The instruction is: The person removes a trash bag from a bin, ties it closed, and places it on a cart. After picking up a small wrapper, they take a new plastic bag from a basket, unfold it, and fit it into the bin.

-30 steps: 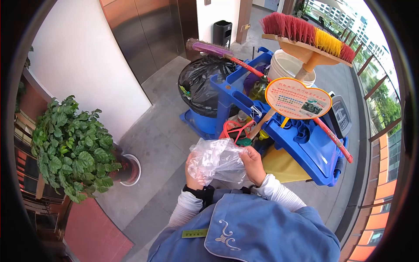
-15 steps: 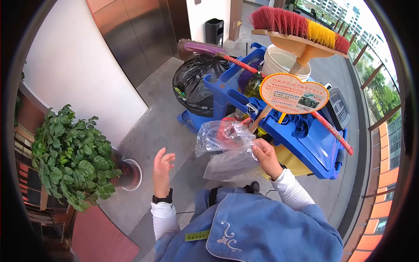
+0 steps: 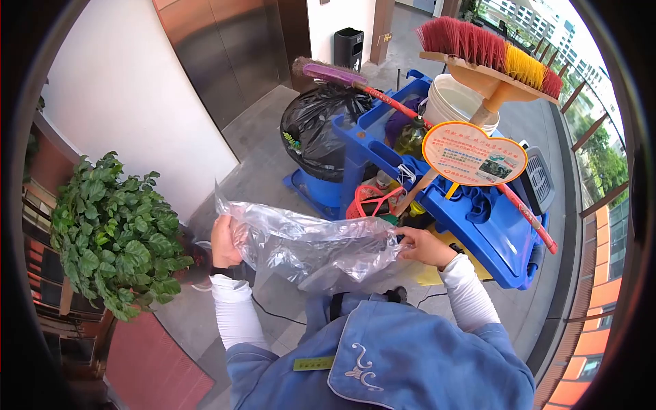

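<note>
A clear plastic bag (image 3: 314,242) is stretched sideways in front of my body, crumpled along its length. My left hand (image 3: 225,244) is closed on its left end, with the fingers partly covered by the film. At the other end, my right hand (image 3: 425,247) pinches the bag's edge between thumb and fingers. Just beyond the bag stands a blue cleaning cart (image 3: 478,236). A red plastic item (image 3: 369,201) and bottles sit in the cart near my right hand.
A broom with red and yellow bristles (image 3: 492,58), a heart-shaped sign (image 3: 471,154) and a white bucket (image 3: 458,99) rise from the cart. A black garbage bag (image 3: 321,130) hangs at its left. A leafy potted plant (image 3: 116,239) stands left; a railing (image 3: 581,140) runs along the right.
My left hand, empty and apart from the bag before, has taken hold of its left end. The bag is now spread wide between both hands. The view has shifted slightly.
</note>
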The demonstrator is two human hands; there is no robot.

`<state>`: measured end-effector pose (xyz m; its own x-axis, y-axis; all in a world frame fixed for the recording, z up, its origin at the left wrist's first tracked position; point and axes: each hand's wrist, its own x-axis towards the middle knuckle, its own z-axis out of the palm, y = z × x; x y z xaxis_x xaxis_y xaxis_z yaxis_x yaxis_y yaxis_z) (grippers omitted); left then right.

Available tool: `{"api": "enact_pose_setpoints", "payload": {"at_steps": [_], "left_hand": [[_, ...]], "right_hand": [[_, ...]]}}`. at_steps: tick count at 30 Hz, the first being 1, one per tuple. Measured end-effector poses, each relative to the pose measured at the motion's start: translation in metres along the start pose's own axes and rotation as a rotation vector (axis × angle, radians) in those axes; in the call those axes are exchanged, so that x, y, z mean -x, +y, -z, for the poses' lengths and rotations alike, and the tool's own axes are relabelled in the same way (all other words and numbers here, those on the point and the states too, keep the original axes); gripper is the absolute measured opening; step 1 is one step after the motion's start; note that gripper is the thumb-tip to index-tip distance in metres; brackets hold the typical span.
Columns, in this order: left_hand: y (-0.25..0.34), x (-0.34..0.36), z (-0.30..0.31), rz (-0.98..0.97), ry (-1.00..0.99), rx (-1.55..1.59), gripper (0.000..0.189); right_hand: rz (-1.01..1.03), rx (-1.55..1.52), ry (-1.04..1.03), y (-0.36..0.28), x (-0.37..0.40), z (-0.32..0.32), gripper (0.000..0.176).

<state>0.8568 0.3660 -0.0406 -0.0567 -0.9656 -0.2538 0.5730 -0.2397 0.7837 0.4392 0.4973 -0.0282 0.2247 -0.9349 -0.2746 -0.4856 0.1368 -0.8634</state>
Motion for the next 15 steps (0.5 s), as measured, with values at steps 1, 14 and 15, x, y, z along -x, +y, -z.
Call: {"api": "enact_pose_setpoints", "payload": {"at_steps": [1,14,15], "left_hand": [[0.014,-0.005,0.014,-0.009,0.054,-0.006,0.024],[0.085,-0.035,0.139,-0.361,0.628,-0.626,0.024],[0.090,-0.031,0.131,-0.381,0.664,-0.673,0.025]], "right_hand": [[-0.024,-0.080,0.015,0.024,-0.004,0.002,0.038],[-0.285,-0.266,0.325,0.069,0.022,0.011,0.009],[-0.314,-0.268,0.322,0.069,0.025,0.011,0.009]]}}
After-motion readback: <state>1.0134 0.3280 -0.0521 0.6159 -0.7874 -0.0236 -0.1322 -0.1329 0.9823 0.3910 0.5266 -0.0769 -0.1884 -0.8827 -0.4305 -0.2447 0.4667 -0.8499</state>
